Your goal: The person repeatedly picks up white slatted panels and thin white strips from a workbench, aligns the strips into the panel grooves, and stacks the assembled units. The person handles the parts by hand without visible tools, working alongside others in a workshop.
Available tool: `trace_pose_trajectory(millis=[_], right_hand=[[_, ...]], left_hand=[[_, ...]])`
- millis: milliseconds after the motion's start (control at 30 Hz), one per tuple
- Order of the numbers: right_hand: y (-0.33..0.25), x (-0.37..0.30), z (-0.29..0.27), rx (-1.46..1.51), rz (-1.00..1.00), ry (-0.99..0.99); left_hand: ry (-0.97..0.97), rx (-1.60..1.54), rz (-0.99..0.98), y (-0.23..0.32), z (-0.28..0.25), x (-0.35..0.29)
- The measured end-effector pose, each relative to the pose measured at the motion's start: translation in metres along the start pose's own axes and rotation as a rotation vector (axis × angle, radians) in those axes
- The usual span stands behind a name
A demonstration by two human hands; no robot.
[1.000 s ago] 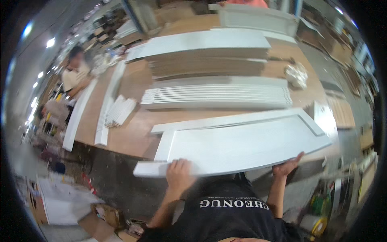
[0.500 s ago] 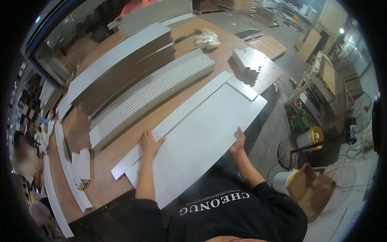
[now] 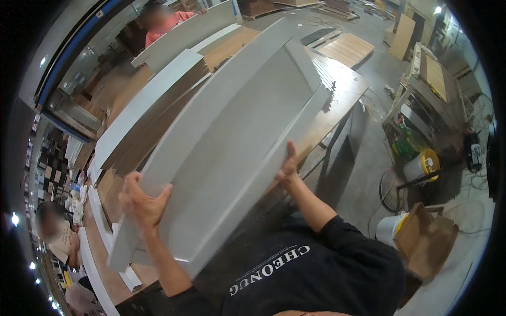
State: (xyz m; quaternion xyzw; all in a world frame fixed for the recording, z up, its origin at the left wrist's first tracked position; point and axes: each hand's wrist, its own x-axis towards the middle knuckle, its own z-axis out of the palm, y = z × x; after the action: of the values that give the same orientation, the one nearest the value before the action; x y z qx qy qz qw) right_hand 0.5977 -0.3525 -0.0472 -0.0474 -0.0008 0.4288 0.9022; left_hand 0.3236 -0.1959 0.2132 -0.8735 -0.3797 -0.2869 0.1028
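A large white cabinet-door panel (image 3: pixel 221 137) with raised border strips round a sunken middle is held up, slanting, above the work table. My left hand (image 3: pixel 145 205) grips its left border near the lower end, thumb on the front face and fingers round the edge. On the opposite long edge, my right hand (image 3: pixel 287 164) is closed with its thumb up along the side. The panel hides much of the table and what lies behind it. Part of the right hand's fingers is out of sight under the edge.
Stacked long white boards (image 3: pixel 153 100) lie left of the panel on the wooden table (image 3: pixel 345 84). A person in a red top (image 3: pixel 153 38) stands at the far side behind a long board; another (image 3: pixel 66 239) is at the left. Buckets (image 3: pixel 421 164) and an open cardboard box (image 3: pixel 429 245) stand right.
The panel has been raised off the table toward me and tilted, now covering the stack of long strips. My left hand has moved left and down with it, the right hand slightly left and up.
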Motion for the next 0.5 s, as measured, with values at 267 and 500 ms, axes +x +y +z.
trace_pose_trajectory(millis=[267, 500], right_hand=[[-0.004, -0.006, 0.034, -1.033, 0.032, -0.027], [-0.146, 0.012, 0.142, -1.988, -0.9, -0.233]], left_hand=[[0.082, 0.126, 0.117, 0.023, 0.031, -0.012], [-0.459, -0.103, 0.074, 0.017, 0.028, 0.022]])
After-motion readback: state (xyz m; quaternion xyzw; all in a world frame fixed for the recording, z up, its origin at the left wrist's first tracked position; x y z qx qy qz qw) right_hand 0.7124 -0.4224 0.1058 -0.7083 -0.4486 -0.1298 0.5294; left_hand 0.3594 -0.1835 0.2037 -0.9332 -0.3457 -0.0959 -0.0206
